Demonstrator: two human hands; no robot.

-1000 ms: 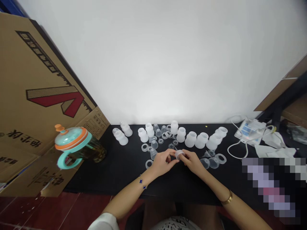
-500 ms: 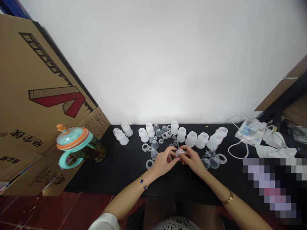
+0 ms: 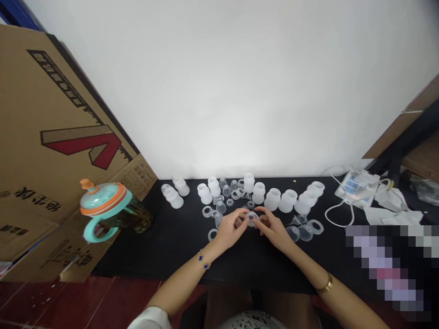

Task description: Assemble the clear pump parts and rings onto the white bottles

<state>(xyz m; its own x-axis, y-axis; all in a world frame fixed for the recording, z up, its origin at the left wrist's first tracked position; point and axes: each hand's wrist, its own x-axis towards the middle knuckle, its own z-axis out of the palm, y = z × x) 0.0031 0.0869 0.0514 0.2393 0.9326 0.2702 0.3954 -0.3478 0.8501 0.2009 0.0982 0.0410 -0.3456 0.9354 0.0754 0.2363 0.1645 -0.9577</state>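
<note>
A translucent white ring [image 3: 252, 219] is held over the middle of the black table. My left hand [image 3: 233, 228] pinches its left side between thumb and fingers. On its right side, the thumb and fingers of my right hand [image 3: 273, 227] are closed against it. White bottle bodies such as this one [image 3: 273, 199] stand open-topped behind my hands. Clear domed caps [image 3: 221, 207], small discs [image 3: 250, 204] and loose rings [image 3: 207, 211] lie left of and behind my left hand. More domed caps [image 3: 305, 232] and a ring [image 3: 315, 226] lie right of my right hand.
Two capped bottles [image 3: 174, 198] stand at the back left of the black table [image 3: 164, 256]. A large teal-lidded jug [image 3: 113, 205] stands at the left by cardboard [image 3: 61, 160]. White cables [image 3: 338, 208] and crumpled paper [image 3: 394, 214] lie at the right.
The ring has moved slightly left and tipped, so its round opening now faces up more. Both hands have shifted a little left with it.
</note>
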